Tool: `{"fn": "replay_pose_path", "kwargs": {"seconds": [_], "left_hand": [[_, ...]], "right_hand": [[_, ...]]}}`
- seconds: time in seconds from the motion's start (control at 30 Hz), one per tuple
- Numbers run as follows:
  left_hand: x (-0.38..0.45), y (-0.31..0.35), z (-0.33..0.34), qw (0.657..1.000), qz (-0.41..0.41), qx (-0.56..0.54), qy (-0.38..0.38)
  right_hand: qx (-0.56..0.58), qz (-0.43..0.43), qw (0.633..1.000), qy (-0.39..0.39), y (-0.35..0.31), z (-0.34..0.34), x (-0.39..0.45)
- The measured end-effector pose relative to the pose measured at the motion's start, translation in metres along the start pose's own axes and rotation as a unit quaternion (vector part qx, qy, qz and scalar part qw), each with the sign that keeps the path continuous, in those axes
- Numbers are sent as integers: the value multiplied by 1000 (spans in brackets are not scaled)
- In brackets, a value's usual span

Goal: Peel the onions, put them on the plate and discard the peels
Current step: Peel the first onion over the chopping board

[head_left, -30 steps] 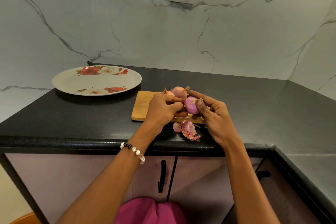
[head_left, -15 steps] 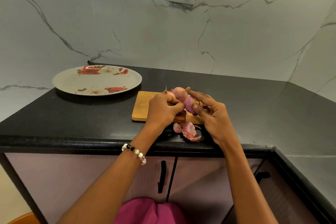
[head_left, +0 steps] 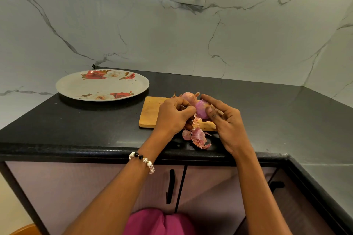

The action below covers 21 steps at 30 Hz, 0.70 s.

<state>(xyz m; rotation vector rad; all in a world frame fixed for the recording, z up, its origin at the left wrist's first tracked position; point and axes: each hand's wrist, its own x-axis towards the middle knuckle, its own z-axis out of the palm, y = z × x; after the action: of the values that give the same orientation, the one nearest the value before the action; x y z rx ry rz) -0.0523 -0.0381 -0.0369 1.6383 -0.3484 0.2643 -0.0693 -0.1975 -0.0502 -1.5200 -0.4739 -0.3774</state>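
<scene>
Right hand (head_left: 227, 126) pinches the onion (head_left: 202, 109) lightly, left hand (head_left: 172, 115) fingers curled tugging peel; it may slip onto the bench (head_left: 86, 122).

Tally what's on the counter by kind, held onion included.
Onions, peeled or nearly, held by right hand: 1
Onions, unpeeled, on the board: 2 visible, one mostly hidden behind left hand
Plates: 1
Cutting boards: 1
Peel piles: 1
Total: 6

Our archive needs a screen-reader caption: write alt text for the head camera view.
Two hands peel a purple onion over a wooden cutting board on a black counter: the right hand holds it, the left hand picks at its skin. Peels lie by the board; a flowered plate sits left.
</scene>
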Motion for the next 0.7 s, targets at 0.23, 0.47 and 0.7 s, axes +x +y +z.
{"fn": "replay_pose_path", "kwargs": {"seconds": [0.23,0.47,0.7], "left_hand": [[0,-1,0,1000,-16,-6,26],[0,-3,0,1000,-18,4,18],[1,-3,1,999,6,23,-36]], "right_hand": [[96,29,992,75,-3,-1,2],[119,64,986,93,-3,0,4],[74,74,993,51,-3,2,1]]}}
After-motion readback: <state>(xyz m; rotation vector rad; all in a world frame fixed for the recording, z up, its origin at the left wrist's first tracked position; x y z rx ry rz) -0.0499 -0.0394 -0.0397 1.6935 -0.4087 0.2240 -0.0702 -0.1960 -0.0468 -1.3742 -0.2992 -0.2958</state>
